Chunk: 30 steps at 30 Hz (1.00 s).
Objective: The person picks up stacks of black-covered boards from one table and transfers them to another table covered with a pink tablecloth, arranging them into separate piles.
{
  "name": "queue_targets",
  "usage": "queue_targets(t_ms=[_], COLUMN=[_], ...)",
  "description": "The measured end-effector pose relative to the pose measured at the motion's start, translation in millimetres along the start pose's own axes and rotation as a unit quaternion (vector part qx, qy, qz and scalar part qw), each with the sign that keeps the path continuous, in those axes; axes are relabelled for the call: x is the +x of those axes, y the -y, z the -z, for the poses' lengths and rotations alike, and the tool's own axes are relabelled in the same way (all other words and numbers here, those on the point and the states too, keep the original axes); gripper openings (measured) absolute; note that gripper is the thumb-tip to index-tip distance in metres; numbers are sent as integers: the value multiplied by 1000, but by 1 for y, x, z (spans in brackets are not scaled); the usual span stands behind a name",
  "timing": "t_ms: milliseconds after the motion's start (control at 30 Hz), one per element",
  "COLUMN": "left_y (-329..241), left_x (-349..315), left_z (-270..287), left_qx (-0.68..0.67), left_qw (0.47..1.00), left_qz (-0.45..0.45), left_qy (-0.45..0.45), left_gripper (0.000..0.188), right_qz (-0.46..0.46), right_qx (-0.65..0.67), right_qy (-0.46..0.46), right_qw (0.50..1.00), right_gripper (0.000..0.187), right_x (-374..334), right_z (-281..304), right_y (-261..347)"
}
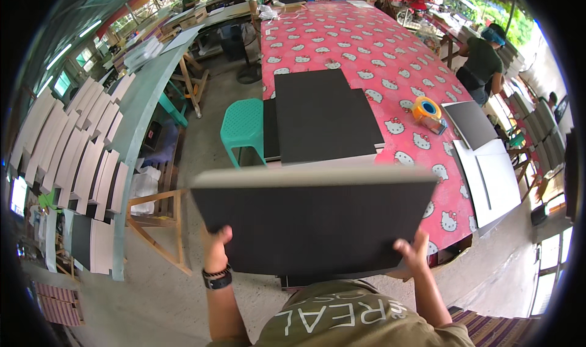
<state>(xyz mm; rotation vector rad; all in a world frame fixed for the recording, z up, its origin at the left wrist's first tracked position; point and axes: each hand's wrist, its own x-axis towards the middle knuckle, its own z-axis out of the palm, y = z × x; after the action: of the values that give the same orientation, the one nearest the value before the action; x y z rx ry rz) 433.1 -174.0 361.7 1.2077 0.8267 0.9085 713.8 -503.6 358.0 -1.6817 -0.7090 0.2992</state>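
Black board, held level above the table edge: left hand and right hand grip its near corners. More boards lie stacked beyond.

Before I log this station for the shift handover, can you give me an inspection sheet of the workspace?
Surface: long table under a pink patterned cloth.
Job's things: dark board with a pale top edge, held up over the near table end; a stack of dark boards lies on the table beyond it.
Clutter: tape roll; dark panel and white sheets at the right edge.
Hands: left hand and right hand each grip the board's lower edge.
Cables: nothing seen.
Surroundings: green stool; pale panels leaning at left; a person beside the far right of the table.
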Motion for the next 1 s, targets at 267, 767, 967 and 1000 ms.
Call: queue_targets(t_ms=[267, 767, 967, 1000], left_y=[-100, 3, 78, 87], left_x=[181, 321, 145, 100], left_z=[-136, -154, -67, -56], left_qx=[187, 102, 122, 130], left_qw=[977, 975, 983, 981], left_qz=[-67, 95, 99, 114], left_qy=[80, 174, 92, 85], left_gripper=[72, 78, 70, 71], right_qz=[13, -198, -84, -136], right_qx=[-33, -17, -173, -229], right_qy=[-93, -4, -150, -194], right_qw=[995, 980, 970, 944], right_gripper=[59, 76, 52, 50], right_x=[256, 371, 189, 149], right_z=[18, -4, 87, 94], right_y=[12, -81, -121, -122])
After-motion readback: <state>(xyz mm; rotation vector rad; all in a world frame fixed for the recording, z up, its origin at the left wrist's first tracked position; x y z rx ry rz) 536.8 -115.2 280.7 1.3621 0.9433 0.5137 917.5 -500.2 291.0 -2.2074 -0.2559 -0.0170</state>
